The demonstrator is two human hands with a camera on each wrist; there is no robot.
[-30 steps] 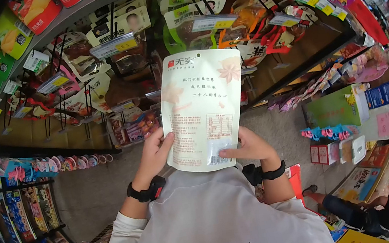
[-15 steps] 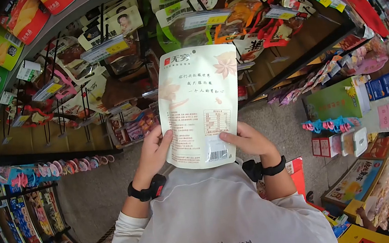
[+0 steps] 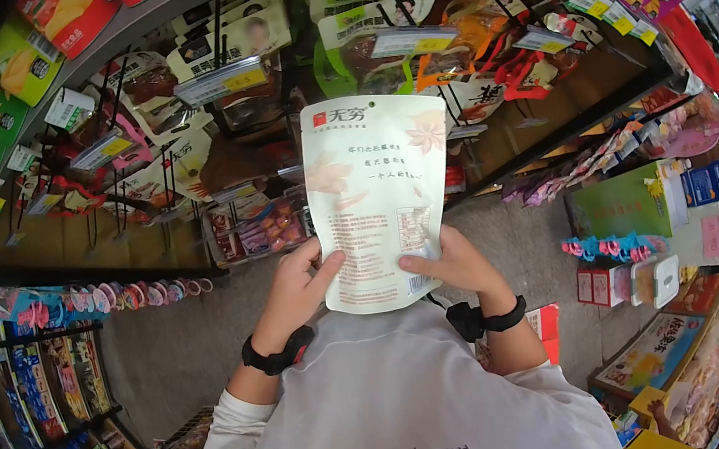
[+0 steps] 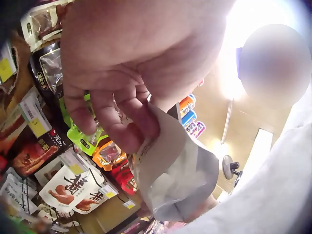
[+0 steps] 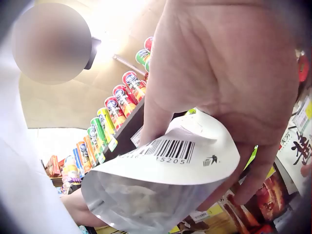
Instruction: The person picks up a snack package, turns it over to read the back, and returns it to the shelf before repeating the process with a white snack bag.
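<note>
A cream snack pouch (image 3: 381, 212) is held upright in front of the chest, its printed back toward the head camera. My left hand (image 3: 301, 280) grips its lower left edge, thumb on the printed face and fingers behind. At the lower right edge, my right hand (image 3: 460, 264) pinches it the same way, thumb beside the barcode. From the left wrist, the curled fingers (image 4: 124, 117) show against the pouch (image 4: 170, 165). The right wrist view has the barcode (image 5: 168, 151) above the pouch's clear, silvery bottom.
Hanging packaged meats (image 3: 229, 45) fill the rack ahead, with price tags (image 3: 412, 41) on the hooks. Hair bands (image 3: 126, 297) hang at the left. To the right stand a green box (image 3: 619, 205) and a lidded container (image 3: 655, 279). Grey floor (image 3: 183, 341) shows on both sides.
The pouch has bent slightly, its sides curving back. My right thumb has moved a little inward over the barcode area. The head view has shifted slightly; both hands keep hold.
</note>
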